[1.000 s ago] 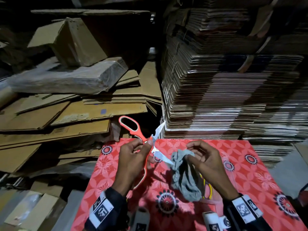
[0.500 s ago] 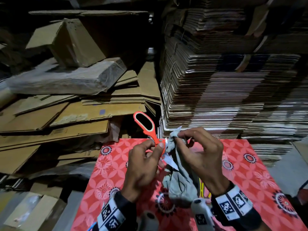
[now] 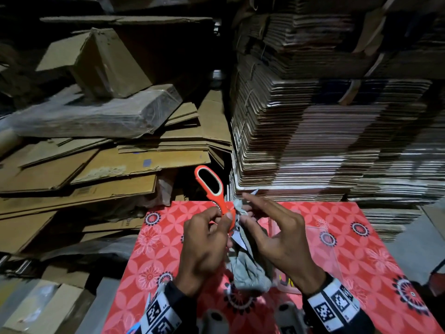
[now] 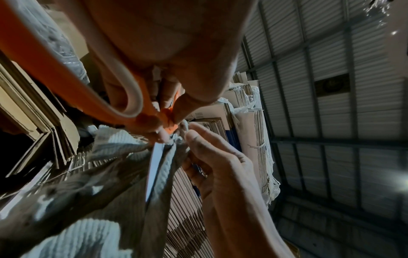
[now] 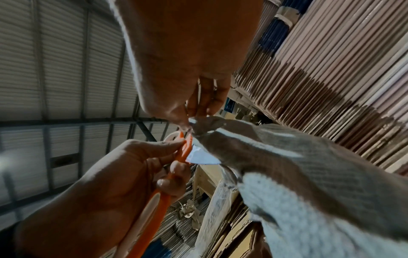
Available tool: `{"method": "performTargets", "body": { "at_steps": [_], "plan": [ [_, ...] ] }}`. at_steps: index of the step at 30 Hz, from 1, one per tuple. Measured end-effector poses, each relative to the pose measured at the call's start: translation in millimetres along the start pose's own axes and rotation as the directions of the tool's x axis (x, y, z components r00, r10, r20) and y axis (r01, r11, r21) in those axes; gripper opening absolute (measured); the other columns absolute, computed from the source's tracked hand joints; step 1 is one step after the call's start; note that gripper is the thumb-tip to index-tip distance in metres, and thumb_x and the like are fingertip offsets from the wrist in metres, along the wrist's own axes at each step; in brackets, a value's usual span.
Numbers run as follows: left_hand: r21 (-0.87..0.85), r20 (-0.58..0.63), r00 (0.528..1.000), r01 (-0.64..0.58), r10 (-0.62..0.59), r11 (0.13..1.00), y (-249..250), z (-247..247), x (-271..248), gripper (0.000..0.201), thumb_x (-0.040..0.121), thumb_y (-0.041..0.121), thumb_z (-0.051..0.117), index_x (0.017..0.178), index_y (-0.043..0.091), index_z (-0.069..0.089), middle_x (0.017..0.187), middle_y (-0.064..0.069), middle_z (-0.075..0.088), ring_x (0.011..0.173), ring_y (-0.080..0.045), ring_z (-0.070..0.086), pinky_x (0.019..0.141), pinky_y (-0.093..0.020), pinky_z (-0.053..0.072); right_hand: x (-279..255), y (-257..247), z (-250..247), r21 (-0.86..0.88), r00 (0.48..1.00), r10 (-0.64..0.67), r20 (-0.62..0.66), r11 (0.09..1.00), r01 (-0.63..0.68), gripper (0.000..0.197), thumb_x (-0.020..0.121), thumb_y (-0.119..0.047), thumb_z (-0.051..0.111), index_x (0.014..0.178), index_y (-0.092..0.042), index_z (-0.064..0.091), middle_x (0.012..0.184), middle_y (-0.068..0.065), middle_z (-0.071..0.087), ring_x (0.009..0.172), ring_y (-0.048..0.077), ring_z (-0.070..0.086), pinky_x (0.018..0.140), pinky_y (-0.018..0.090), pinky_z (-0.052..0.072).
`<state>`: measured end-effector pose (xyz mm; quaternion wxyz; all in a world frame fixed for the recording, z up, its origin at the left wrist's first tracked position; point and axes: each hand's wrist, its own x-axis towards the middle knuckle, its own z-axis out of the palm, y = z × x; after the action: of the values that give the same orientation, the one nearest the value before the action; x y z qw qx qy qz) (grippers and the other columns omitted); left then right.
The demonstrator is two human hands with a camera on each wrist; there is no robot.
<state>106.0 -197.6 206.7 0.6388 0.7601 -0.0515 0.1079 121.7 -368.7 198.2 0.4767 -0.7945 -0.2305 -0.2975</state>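
My left hand [image 3: 218,219] grips orange-handled scissors [image 3: 212,186] near their pivot, one handle loop pointing up and away. The blades stand apart; one steel blade [image 4: 154,167] runs down along a grey knitted cloth [image 3: 248,268]. My right hand [image 3: 243,213] pinches the top of that cloth between thumb and forefinger, right beside the pivot, with its other fingers spread. The cloth hangs down between both hands over a red patterned table [image 3: 337,237]. In the right wrist view the cloth [image 5: 309,174] drapes toward the camera and the blade [image 5: 200,157] shows beside the left hand's fingers [image 5: 174,167].
A tall stack of flattened cartons [image 3: 325,141] rises just beyond the table's far edge. Loose cardboard sheets [image 3: 108,169] and a plastic-wrapped bundle [image 3: 96,114] pile up on the left. Grey floor [image 3: 414,249] shows at the right.
Both hands rose and came together. The scissors swung from leaning left to nearly upright, and the right hand brought the cloth's top up against the blades.
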Motion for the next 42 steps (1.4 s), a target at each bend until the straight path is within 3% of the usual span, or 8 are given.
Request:
{"method": "performTargets", "body": {
  "at_steps": [4, 7, 9, 14, 20, 29, 34, 42],
  "plan": [
    [-0.003, -0.028, 0.999, -0.015, 0.015, 1.000, -0.9, 1.7, -0.5, 0.034, 0.104, 0.020, 0.062, 0.074, 0.003, 0.058, 0.059, -0.023, 0.056, 0.042, -0.013, 0.048, 0.042, -0.025, 0.039, -0.8, 2.0, -0.8, 0.088, 0.999, 0.039, 0.027, 0.995, -0.041, 0.026, 0.088, -0.010, 0.084, 0.113, -0.013, 0.080, 0.105, -0.007, 0.076, 0.094, 0.009, 0.074, 0.079, 0.032, 0.060],
    [0.080, -0.013, 0.998, -0.057, 0.058, 0.995, -3.4, 4.3, -1.1, 0.035, 0.100, 0.031, 0.061, 0.068, 0.018, 0.056, 0.054, -0.007, 0.051, 0.047, -0.014, 0.046, 0.044, -0.036, 0.039, -1.4, 0.5, 4.6, 0.191, 0.994, 0.108, -0.003, 0.976, -0.105, 0.022, 0.083, -0.014, 0.087, 0.105, -0.012, 0.082, 0.098, -0.003, 0.073, 0.086, 0.013, 0.074, 0.074, 0.028, 0.060],
    [0.064, -0.041, 0.997, -0.068, 0.071, 0.996, -4.5, 6.4, -1.7, 0.040, 0.103, 0.022, 0.063, 0.063, 0.027, 0.056, 0.050, 0.003, 0.050, 0.044, -0.010, 0.046, 0.044, -0.027, 0.037, -1.7, -0.2, 9.4, 0.221, 0.990, 0.137, -0.020, 0.967, -0.129, 0.018, 0.083, -0.011, 0.086, 0.101, -0.012, 0.083, 0.097, -0.002, 0.071, 0.089, 0.014, 0.073, 0.075, 0.022, 0.058],
    [0.100, -0.032, 0.994, -0.097, 0.101, 0.990, -11.2, 3.2, 2.3, 0.030, 0.098, 0.034, 0.059, 0.069, 0.034, 0.062, 0.051, 0.006, 0.054, 0.046, -0.012, 0.047, 0.047, -0.042, 0.045, -5.6, 4.1, 18.5, 0.035, 0.997, 0.055, -0.061, 0.998, -0.053, 0.019, 0.085, -0.002, 0.083, 0.101, -0.012, 0.084, 0.100, -0.005, 0.069, 0.095, 0.011, 0.069, 0.082, 0.021, 0.054],
    [0.140, -0.038, 0.994, -0.099, 0.105, 0.985, -16.8, 2.4, -1.9, 0.044, 0.103, 0.016, 0.064, 0.062, 0.028, 0.055, 0.051, 0.009, 0.050, 0.049, -0.005, 0.043, 0.048, -0.029, 0.038, -1.0, 7.7, 22.2, 0.105, 0.987, 0.156, -0.050, 0.983, -0.150, 0.017, 0.082, -0.002, 0.086, 0.094, -0.014, 0.084, 0.094, -0.007, 0.072, 0.090, 0.009, 0.072, 0.080, 0.021, 0.055],
    [0.102, -0.034, 0.997, -0.060, 0.063, 0.993, -15.1, 4.8, -6.5, 0.042, 0.098, 0.034, 0.060, 0.066, 0.008, 0.054, 0.056, -0.013, 0.049, 0.049, -0.013, 0.041, 0.048, -0.043, 0.040, -0.4, 4.3, 19.6, 0.242, 0.951, 0.307, -0.043, 0.927, -0.288, 0.022, 0.080, 0.000, 0.086, 0.085, -0.021, 0.084, 0.085, -0.005, 0.074, 0.086, 0.015, 0.073, 0.077, 0.023, 0.054],
    [0.102, -0.009, 0.999, -0.051, 0.052, 0.993, -7.6, 6.9, -7.4, 0.042, 0.103, 0.016, 0.063, 0.062, 0.016, 0.058, 0.052, 0.003, 0.050, 0.050, -0.004, 0.041, 0.049, -0.033, 0.039, 2.2, 1.9, 15.3, 0.259, 0.933, 0.353, -0.069, 0.909, -0.325, 0.026, 0.081, -0.002, 0.086, 0.083, -0.028, 0.083, 0.085, -0.008, 0.077, 0.088, 0.014, 0.074, 0.079, 0.026, 0.056],
    [0.161, -0.024, 0.998, -0.059, 0.064, 0.985, -14.1, 8.9, -11.5, 0.044, 0.102, 0.021, 0.064, 0.063, 0.006, 0.050, 0.052, -0.002, 0.041, 0.049, -0.006, 0.038, 0.050, -0.033, 0.035, 9.5, 15.8, 4.0, 0.306, 0.875, 0.464, -0.137, 0.860, -0.408, 0.019, 0.082, -0.005, 0.085, 0.087, -0.022, 0.083, 0.087, -0.005, 0.080, 0.089, 0.015, 0.077, 0.085, 0.035, 0.060]
  ]
}}
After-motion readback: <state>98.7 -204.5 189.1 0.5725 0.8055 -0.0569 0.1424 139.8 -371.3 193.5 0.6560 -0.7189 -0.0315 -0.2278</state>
